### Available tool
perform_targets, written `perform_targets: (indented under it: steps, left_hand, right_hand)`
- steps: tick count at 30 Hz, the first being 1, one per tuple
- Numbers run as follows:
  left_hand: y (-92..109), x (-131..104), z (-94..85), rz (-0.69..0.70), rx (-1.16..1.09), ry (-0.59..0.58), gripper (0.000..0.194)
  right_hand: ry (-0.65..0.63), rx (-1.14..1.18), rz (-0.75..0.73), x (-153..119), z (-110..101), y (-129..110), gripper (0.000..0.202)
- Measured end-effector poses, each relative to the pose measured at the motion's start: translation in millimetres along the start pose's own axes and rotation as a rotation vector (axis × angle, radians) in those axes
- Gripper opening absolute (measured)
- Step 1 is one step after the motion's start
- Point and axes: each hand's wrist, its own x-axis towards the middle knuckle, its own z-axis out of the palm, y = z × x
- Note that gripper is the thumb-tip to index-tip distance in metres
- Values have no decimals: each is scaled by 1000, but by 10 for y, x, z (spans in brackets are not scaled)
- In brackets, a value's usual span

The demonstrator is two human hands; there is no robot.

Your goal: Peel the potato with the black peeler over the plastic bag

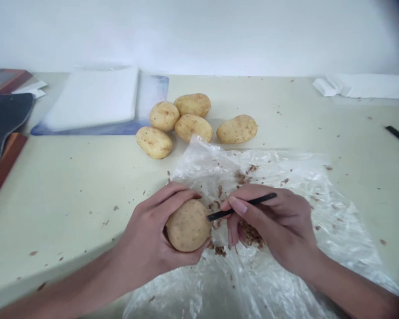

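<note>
Head view: black tool (242,207) lies left-right, tip touching held potato (188,225).

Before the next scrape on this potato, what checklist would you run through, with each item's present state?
1. Potato gripped firmly: ok, the left hand wraps around it.
2. Black tool held securely: ok, pinched in the right hand, tip at the potato's skin.
3. Left fingertips out of the tool's path: ok, the tip meets the potato's right side, apart from the fingers.
4. Plastic sheet under the work: ok, peelings lie on it, though some scraps dot the table.
5. Sharpness of the tool's tip: cannot tell.
6. Remaining potatoes within reach: ok, five lie just beyond the sheet.
</note>
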Motion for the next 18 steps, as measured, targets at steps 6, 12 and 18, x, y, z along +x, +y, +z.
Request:
perform_targets:
  steps: [6, 12, 18]
  left_hand:
    - [10, -31, -6, -29, -52, -8, 60]
    - [22, -4, -20, -14, -83, -8, 54]
    - [24, 18, -29, -17, -50, -4, 57]
  right_hand:
    - [-93, 137, 3, -48, 110, 28, 25]
    - [-111, 34, -41, -63, 144, 53, 21]
    - [-72, -29, 10, -59, 64, 2, 28]
